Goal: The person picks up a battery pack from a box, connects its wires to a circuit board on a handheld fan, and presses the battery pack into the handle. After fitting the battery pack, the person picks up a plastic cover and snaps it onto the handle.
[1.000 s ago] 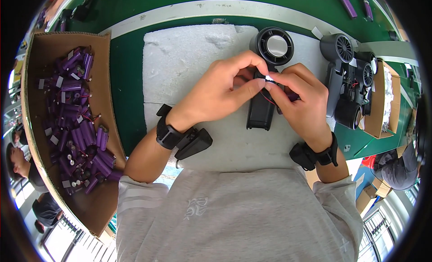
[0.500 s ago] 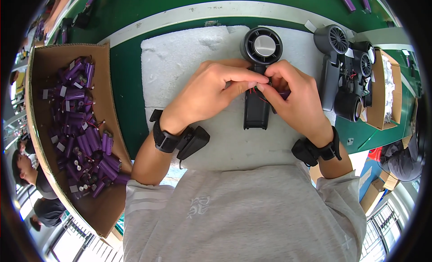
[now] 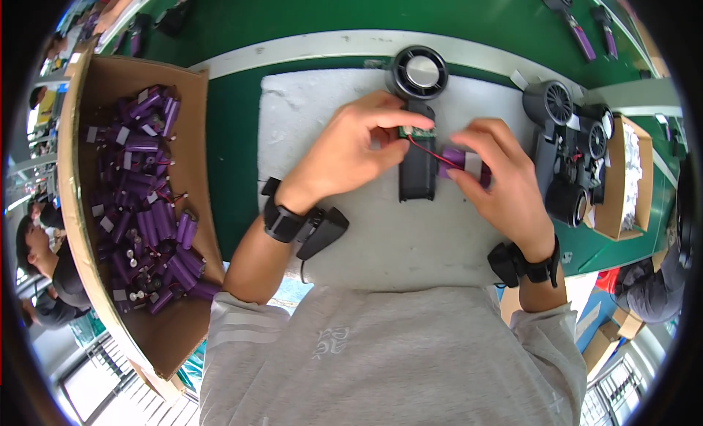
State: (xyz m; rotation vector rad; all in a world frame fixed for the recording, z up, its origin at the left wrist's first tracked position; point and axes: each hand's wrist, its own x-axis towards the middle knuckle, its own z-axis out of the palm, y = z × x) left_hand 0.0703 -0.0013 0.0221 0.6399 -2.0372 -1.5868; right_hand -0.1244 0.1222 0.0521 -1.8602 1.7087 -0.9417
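A black handheld fan (image 3: 419,181) lies on the white foam pad, its round head pointing away from me and its handle open, showing a green circuit board (image 3: 419,132). My left hand (image 3: 350,149) holds the fan near the top of the handle, index finger across the board and thumb at the handle's side. Thin red wires (image 3: 433,154) run from the board to a purple battery pack (image 3: 451,159) with a pale patch, just right of the handle. My right hand (image 3: 501,170) has thumb and fingers around this pack; the far fingers are partly hidden.
On the left stands a cardboard box (image 3: 194,118) of purple battery packs (image 3: 162,219). Several black fan bodies (image 3: 548,104) are heaped at the right, beside a smaller carton (image 3: 622,232) of white pieces. A pale rail (image 3: 307,47) crosses the green table behind the foam pad (image 3: 351,250).
My hands have moved apart from their pinch over the handle. The right hand is now to the right with the battery pack, and the board and red wires have come into sight.
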